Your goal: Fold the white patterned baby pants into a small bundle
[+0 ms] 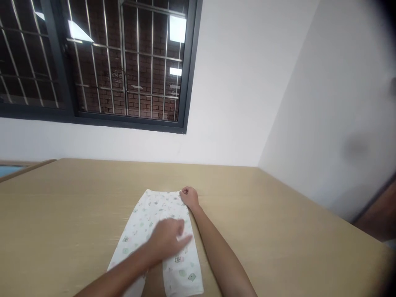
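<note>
A pair of small white baby trousers [154,239], printed with little green and grey figures, is lying flat on the pale wooden worktop [278,214], its waistband pointing away toward the wall and its two legs running back toward the person. No container is showing anywhere on the worktop; the trousers are the only thing lying on it. The right hand [189,196] is reaching far forward with the arm stretched out straight, and its fingers are pressed together on the far right corner of the waistband, seemingly pinching the cloth there. The left hand [170,239] is coming in from the lower left across the body, palm down, resting flat on the middle of the trousers with its fingers held loosely together and pointing right; it is blurred, so the finger detail is hard to tell. Behind the worktop a white wall is rising, with a dark-framed barred window [123,62] looking onto brick.
</note>
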`<state>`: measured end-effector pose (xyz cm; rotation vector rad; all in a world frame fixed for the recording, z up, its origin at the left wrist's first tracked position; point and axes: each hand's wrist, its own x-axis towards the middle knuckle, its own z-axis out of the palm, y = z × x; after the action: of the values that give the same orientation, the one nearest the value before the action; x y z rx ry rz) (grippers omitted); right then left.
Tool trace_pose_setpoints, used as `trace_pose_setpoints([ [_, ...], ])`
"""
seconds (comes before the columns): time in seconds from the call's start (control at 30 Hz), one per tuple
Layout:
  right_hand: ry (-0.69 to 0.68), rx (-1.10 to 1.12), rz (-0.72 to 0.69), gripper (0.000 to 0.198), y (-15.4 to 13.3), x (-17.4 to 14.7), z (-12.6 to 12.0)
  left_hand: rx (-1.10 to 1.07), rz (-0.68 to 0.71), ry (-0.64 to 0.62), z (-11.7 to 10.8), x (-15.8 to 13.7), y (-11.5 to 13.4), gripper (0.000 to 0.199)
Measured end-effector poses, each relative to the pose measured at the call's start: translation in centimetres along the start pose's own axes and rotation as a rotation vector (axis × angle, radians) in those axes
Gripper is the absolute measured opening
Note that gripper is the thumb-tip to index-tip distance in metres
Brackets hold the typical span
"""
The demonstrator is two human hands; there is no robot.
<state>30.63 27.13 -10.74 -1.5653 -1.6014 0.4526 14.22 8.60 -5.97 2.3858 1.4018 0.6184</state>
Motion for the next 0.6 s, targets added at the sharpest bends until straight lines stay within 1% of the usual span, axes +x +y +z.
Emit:
trace_pose_setpoints([
  [0.03, -0.001, 0.011, 0.002, 0.002, 0.0, 0.0, 0.0, 0.012, 0.035, -0.066, 1.2, -1.1, 1.9, 0.04],
  [0.1, -0.007, 0.038, 0.004, 0.009, 0.0, 0.1, 0.0, 0.029, 0.059, -0.128, 3.2, -2.9, 4.9, 0.055],
  [0.17, -0.031, 0.075, -0.001, 0.019, -0.1, 0.1, -0.3, 0.024, 0.034, -0.163, 4.2, -3.7, 6.8, 0.063],
  [0.2, -0.054, 0.098, -0.008, 0.021, -0.1, 0.2, -0.5, 0.021, 0.017, -0.178, 4.5, -3.8, 7.3, 0.064],
  [0.27, -0.122, 0.157, -0.024, 0.019, -0.2, 0.3, -1.0, 0.034, -0.008, -0.211, 4.5, -3.5, 7.5, 0.057],
  [0.33, -0.205, 0.228, -0.043, 0.015, -0.4, 0.5, -1.6, 0.065, -0.002, -0.231, 4.2, -3.1, 7.1, 0.043],
  [0.37, -0.245, 0.266, -0.051, 0.017, -0.5, 0.7, -1.9, 0.08, 0.009, -0.234, 4.1, -2.9, 6.8, 0.037],
  [0.4, -0.283, 0.305, -0.058, 0.02, -0.5, 0.8, -2.2, 0.091, 0.018, -0.232, 4.0, -2.8, 6.5, 0.034],
  [0.47, -0.344, 0.375, -0.071, 0.026, -0.5, 0.9, -2.9, 0.088, 0.031, -0.212, 3.8, -2.7, 5.9, 0.035],
  [0.53, -0.385, 0.436, -0.084, 0.03, -0.3, 0.9, -3.5, 0.038, 0.028, -0.198, 3.4, -2.6, 5.6, 0.035],
  [0.6, -0.397, 0.482, -0.094, 0.031, 0.0, 0.9, -3.9, -0.069, 0.017, -0.203, 2.5, -2.6, 5.5, 0.024],
])
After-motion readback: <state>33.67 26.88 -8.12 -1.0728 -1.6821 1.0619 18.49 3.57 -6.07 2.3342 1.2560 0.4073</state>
